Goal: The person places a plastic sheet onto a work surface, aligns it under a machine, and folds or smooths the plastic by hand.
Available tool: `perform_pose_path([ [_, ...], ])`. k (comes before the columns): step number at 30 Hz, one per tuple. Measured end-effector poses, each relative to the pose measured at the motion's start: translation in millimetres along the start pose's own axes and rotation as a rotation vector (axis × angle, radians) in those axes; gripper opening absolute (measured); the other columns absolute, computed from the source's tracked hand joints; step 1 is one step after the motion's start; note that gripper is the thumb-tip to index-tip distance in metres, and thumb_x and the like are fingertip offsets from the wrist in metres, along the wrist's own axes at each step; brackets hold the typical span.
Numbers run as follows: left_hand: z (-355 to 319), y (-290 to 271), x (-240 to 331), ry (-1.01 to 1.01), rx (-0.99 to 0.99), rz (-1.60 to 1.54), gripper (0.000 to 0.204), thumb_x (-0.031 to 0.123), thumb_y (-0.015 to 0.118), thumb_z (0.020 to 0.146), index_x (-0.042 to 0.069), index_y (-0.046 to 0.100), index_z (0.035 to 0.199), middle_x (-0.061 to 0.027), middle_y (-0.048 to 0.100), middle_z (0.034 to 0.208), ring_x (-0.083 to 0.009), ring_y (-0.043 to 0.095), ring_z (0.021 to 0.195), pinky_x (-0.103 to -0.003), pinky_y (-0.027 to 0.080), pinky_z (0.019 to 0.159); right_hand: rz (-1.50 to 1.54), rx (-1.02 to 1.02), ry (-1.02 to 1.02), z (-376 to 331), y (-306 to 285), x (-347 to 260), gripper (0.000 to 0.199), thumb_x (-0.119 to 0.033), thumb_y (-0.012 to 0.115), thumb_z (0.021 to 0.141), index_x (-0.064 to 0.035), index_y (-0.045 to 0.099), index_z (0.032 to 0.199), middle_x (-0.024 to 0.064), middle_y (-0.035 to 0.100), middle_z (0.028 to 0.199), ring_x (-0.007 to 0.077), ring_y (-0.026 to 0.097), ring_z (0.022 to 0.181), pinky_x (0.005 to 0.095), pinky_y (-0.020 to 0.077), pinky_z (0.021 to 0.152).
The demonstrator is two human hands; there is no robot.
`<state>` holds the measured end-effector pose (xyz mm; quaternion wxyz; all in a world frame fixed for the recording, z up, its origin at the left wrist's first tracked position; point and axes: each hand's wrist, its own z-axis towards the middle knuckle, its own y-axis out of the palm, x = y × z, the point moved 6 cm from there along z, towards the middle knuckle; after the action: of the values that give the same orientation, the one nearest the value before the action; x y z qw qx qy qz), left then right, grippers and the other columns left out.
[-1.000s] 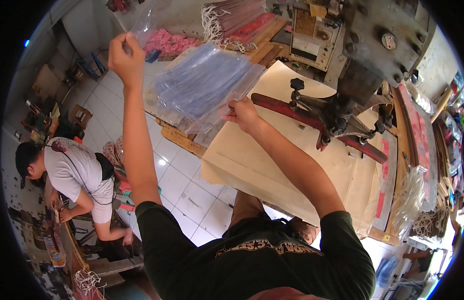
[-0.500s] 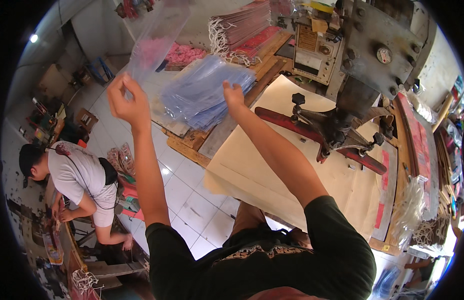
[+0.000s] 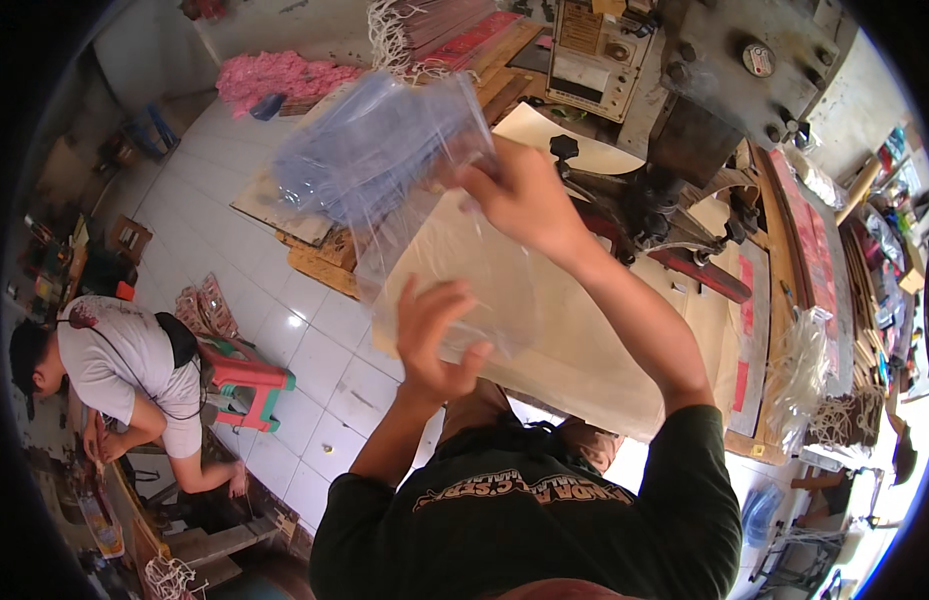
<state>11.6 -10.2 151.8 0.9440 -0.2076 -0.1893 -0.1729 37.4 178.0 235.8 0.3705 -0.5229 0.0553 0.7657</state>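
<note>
A clear plastic sheet [image 3: 494, 285] hangs loosely in front of me, above the brown paper [image 3: 594, 325] on the worktable. My right hand [image 3: 529, 200] is closed on its upper right part, with the fingertips partly hidden behind the film. Lower down, my left hand [image 3: 434, 335] has its fingers spread against or just beside the sheet; whether it touches cannot be made out. Beyond the hands lies a stack of bluish plastic sheets [image 3: 334, 150] on a board at the table's left end.
A press [image 3: 674, 190] with black knobs and a red bar [image 3: 699, 275] stands over the paper at the right. Behind are a control box [image 3: 599, 60] and a pink heap [image 3: 284, 80]. At left, another person [image 3: 134, 365] bends near a red and green stool [image 3: 249, 380].
My left hand has come down and right from the raised sheet. My right hand has moved from beside the stack onto the sheet, which now hangs over the paper. The view has shifted.
</note>
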Motion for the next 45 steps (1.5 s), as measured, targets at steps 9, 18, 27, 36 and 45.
perform_pose_path([
  [9,17.2,19.6,-74.3,-0.574,0.069,-0.667,0.063,0.011,0.067,0.096,-0.002,0.034,0.148,-0.023,0.055,0.134,-0.0272,0.058,0.121,-0.045,0.049,0.1,0.325,0.114,0.356,-177.6,-80.7,5.7,0.029,-0.004,0.058,0.101,0.0052,0.058,0.128,0.0167,0.072,0.104,0.0196,0.073,0.087,0.0297,0.0571,0.076],
  [18,-12.7,90.0,-32.6,-0.788,-0.199,-0.84,0.062,0.001,0.065,0.095,0.001,0.032,0.147,-0.0161,0.067,0.102,-0.0214,0.071,0.08,-0.031,0.062,0.071,0.134,0.595,0.328,-260.5,-135.9,21.0,0.052,0.002,0.064,0.095,0.003,0.041,0.142,0.0106,0.069,0.098,0.0151,0.069,0.082,0.0276,0.0562,0.074],
  [27,25.8,115.8,-13.8,-0.248,-0.546,-0.326,0.048,0.005,0.075,0.087,0.002,0.059,0.133,-0.0163,0.062,0.119,-0.0257,0.066,0.105,-0.037,0.055,0.084,-0.621,0.436,0.327,-275.9,-171.9,24.7,0.051,0.004,0.074,0.084,-0.0054,0.063,0.132,0.0062,0.067,0.091,0.0109,0.068,0.077,0.0269,0.0542,0.067],
  [36,55.4,135.8,11.9,0.314,-0.664,0.053,0.036,0.016,0.078,0.082,0.004,0.066,0.114,-0.0097,0.064,0.116,-0.0299,0.062,0.106,-0.045,0.047,0.098,-0.994,0.344,0.114,-260.0,-182.1,18.2,0.026,-0.004,0.078,0.08,-0.0088,0.071,0.105,0.0074,0.069,0.104,0.0295,0.065,0.101,0.0396,0.0538,0.081],
  [45,38.1,145.8,4.8,0.512,-0.637,-0.019,0.021,0.003,0.077,0.075,0.008,0.064,0.091,-0.0033,0.065,0.092,-0.0229,0.064,0.092,-0.041,0.048,0.088,-1.102,0.124,-0.044,-257.0,-184.8,31.5,0.015,-0.001,0.072,0.075,-0.0079,0.063,0.085,0.0021,0.067,0.09,0.0229,0.065,0.087,0.0362,0.0516,0.076],
])
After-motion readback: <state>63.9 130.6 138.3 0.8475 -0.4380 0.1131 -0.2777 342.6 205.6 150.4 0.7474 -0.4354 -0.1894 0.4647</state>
